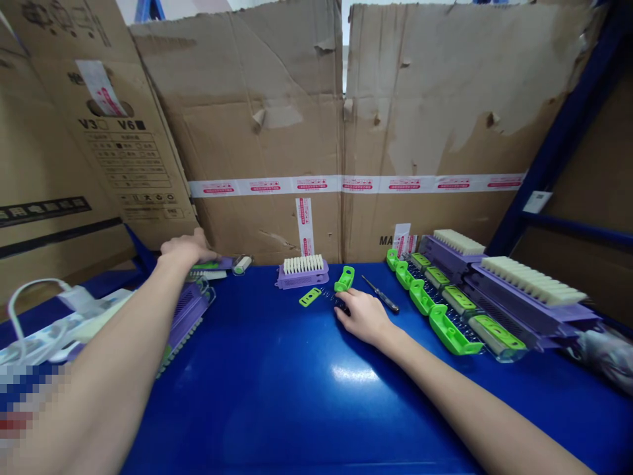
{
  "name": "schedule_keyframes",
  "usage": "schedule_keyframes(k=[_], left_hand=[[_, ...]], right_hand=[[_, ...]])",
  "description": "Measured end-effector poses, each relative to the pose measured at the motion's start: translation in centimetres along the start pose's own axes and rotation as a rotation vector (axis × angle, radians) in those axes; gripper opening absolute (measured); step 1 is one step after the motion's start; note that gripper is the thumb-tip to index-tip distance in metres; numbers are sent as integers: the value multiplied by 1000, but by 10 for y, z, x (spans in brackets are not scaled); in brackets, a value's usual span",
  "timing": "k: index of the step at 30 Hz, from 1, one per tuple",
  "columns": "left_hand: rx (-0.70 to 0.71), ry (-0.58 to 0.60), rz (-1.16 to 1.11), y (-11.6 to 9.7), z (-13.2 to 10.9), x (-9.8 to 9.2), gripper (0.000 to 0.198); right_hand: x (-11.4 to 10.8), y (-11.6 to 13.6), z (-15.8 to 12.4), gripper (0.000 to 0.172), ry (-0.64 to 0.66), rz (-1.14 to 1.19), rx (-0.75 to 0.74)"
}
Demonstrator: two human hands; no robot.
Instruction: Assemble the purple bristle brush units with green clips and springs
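My left hand (185,251) reaches to the back left, its fingers bent over a purple-and-green brush piece (225,265); the fingertips are partly hidden. My right hand (364,314) rests mid-table, thumb and forefinger apart around small dark metal springs. Just beyond its fingertips stands a bright green bracket (345,279). A flat green plate with holes (310,297) lies left of the springs (328,296). Behind these sits a purple brush head with cream bristles (302,272). To the right of my right hand lies a screwdriver (380,294) with a dark handle.
On the right stand a row of green brackets (422,298), clear cases with green plates (459,298), and stacked purple brush heads (534,284). More purple brushes (185,310) lie left beneath my forearm, near a white power strip (34,343). Cardboard sheets (247,132) wall the blue table (257,396).
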State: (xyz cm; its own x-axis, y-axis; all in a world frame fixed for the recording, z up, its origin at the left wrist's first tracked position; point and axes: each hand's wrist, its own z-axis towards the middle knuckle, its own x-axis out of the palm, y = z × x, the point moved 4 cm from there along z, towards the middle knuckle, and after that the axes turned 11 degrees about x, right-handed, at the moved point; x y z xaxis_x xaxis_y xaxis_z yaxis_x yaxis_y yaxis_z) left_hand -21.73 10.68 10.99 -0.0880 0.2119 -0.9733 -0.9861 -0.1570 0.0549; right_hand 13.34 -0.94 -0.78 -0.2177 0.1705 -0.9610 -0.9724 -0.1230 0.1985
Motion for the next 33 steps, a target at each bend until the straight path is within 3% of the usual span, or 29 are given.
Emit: schedule_keyframes(k=[3,7,11,15,21,27,33], left_hand=[[-19,37,90,-14,-13,-17,83],[-38,-125,63,-30,-32,-41,78],[-40,-226,0,-43,-52,-48,79],[12,-249,-44,-63,-71,-37,77],[84,-210,-74,-91,-84,-3,70],[101,-119,-95,-96,-83,30,69],[177,-40,-94,-99,-87,37,77]], right_hand=[[0,0,0,36,-3,-2,1],[0,0,-1,36,-11,2,-2],[-1,0,-1,35,-6,8,-2],[-1,0,-1,35,2,5,6],[-1,0,-1,35,-3,3,2],[-3,1,-2,34,-17,-4,-16],[-2,-1,-1,33,-17,-12,15]])
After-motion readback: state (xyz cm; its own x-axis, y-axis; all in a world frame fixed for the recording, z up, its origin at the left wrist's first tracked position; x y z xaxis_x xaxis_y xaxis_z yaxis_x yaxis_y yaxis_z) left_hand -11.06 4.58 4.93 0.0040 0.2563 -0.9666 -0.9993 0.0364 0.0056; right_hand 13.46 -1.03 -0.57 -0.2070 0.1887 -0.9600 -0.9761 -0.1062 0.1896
